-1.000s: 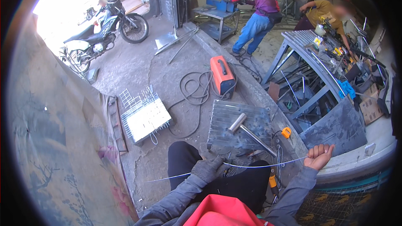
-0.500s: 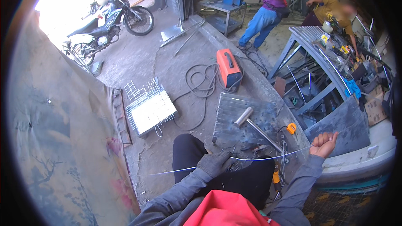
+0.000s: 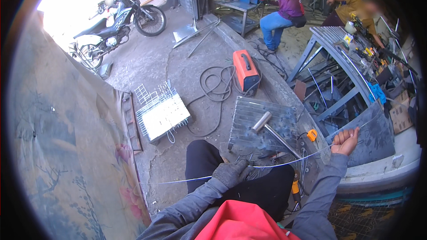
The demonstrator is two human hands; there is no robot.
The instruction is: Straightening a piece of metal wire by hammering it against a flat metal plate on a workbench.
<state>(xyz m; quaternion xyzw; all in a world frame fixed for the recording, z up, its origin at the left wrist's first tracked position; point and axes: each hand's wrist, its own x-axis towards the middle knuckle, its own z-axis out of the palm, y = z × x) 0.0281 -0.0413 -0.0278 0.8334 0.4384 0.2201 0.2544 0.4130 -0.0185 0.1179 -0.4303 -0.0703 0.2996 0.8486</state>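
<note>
A long thin metal wire (image 3: 291,162) runs across my lap and bows between my hands. My left hand (image 3: 231,172), in a dark grey glove, is closed round it above my knees, and its left end reaches toward the hanging cloth. My bare right hand (image 3: 345,141) grips the wire with curled fingers, out to the right. Beyond my knees a low slatted metal stand (image 3: 240,114) bears a hammer (image 3: 261,122) with a metal head and handle. Loose short metal pieces lie between the stand and my legs, partly hidden.
A white panel with wire grids (image 3: 163,112) lies left. Past the stand sits an orange machine (image 3: 246,71) with coiled cable (image 3: 209,82). A printed cloth (image 3: 75,142) hangs left; a cluttered metal bench (image 3: 340,44) stands right. Two people work farther back; a motorcycle (image 3: 109,40) is parked far left.
My right hand has moved slightly farther from me, and the wire bows more. My left hand stays closed on it. The person in purple has bent lower beside the blue vise.
</note>
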